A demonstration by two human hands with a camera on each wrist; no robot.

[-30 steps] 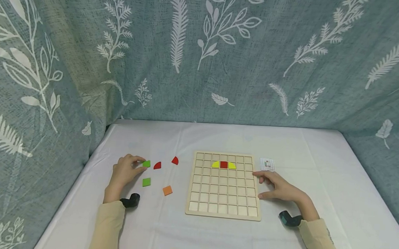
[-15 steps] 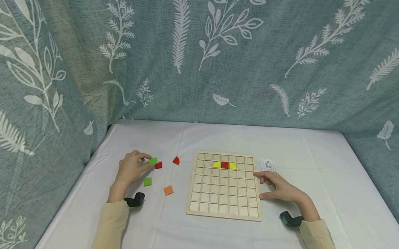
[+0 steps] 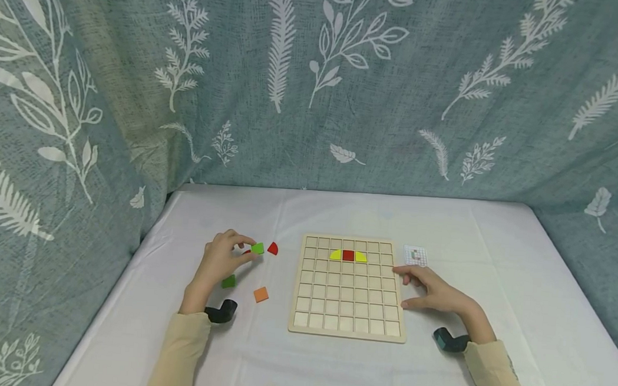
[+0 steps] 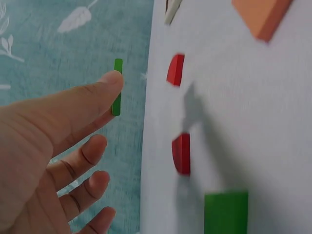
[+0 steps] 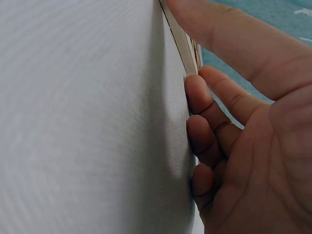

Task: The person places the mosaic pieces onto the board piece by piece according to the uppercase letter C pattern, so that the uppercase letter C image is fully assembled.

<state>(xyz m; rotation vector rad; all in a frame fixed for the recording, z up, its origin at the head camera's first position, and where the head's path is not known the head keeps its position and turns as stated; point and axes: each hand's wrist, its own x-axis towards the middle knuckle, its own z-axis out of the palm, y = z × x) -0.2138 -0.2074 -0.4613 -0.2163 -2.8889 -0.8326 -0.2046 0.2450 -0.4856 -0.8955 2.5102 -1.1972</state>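
My left hand [image 3: 223, 258] pinches a green square tile [image 3: 258, 248] between thumb and forefinger, above the table; the left wrist view shows this tile [image 4: 116, 105] edge-on, with the other fingers loosely bent below. A red quarter-round tile [image 4: 181, 153] lies under the hand, mostly hidden by the fingers in the head view. Fingertips of my right hand [image 3: 433, 290] touch the right edge of a wooden grid board [image 3: 347, 336]. In one upper row of the board, a red square tile [image 3: 348, 255] sits between two yellow quarter-round tiles [image 3: 335, 255].
Left of the board lie another red quarter-round tile [image 3: 273, 248], an orange square tile [image 3: 261, 294] and a second green tile [image 3: 228, 282]. A small printed pattern card [image 3: 415, 255] rests beyond the right hand. A leaf-patterned curtain [image 3: 312, 146] hangs behind the white-covered table.
My left hand has lifted the green tile off its place and carried it rightward, over the nearer red piece. The right hand stays at the board's edge.
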